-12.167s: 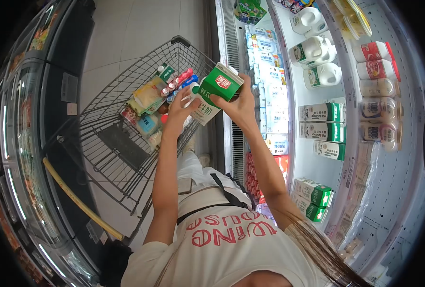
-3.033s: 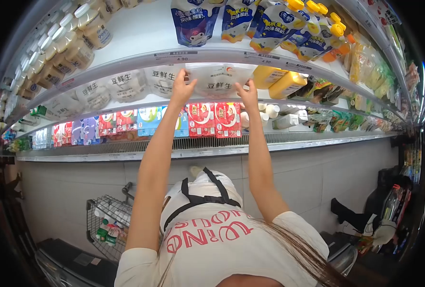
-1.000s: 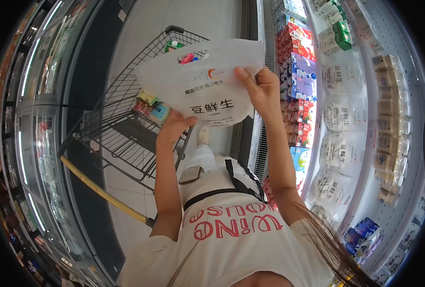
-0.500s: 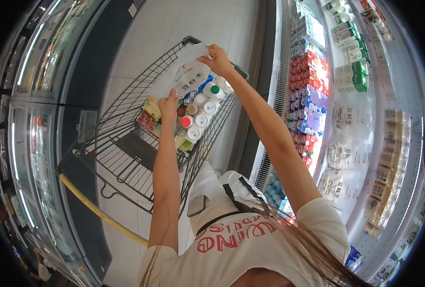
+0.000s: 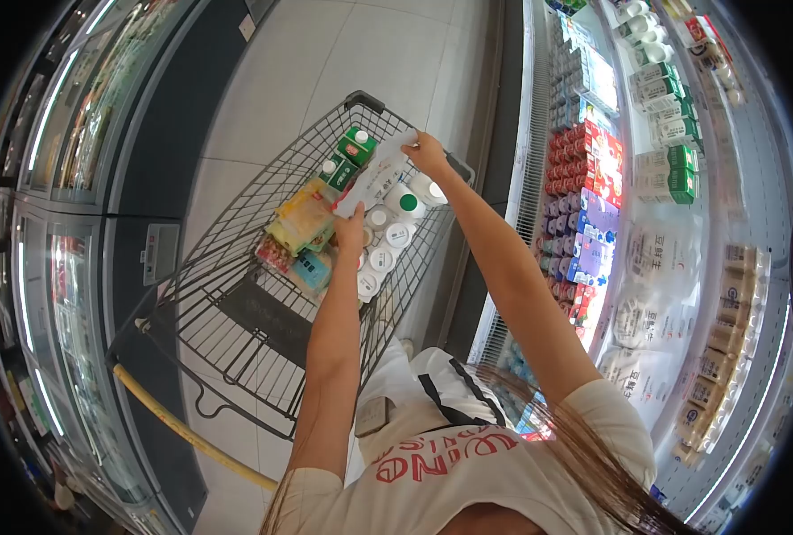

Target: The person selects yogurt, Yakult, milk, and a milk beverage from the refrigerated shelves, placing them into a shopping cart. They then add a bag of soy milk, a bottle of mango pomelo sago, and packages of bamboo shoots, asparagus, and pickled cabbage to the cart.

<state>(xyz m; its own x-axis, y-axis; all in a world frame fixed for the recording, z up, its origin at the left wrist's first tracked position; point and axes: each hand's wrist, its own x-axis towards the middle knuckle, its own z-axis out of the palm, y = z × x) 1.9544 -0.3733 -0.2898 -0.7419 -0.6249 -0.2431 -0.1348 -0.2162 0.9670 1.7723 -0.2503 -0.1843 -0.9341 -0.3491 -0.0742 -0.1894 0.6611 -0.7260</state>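
in the cart, a yellow bag lies along the left edge, with green cartons by the front-left corner. the left hand, arm reaching forward, pinches the near end of a white pouch slanting over the cart's front half; keeping its ends level should limit folding. bottles line the right edge. the right hand, arm stretched over that edge, pinches the pouch's far end.

The white pouch seems smooth plastic; the cart, metal wire.
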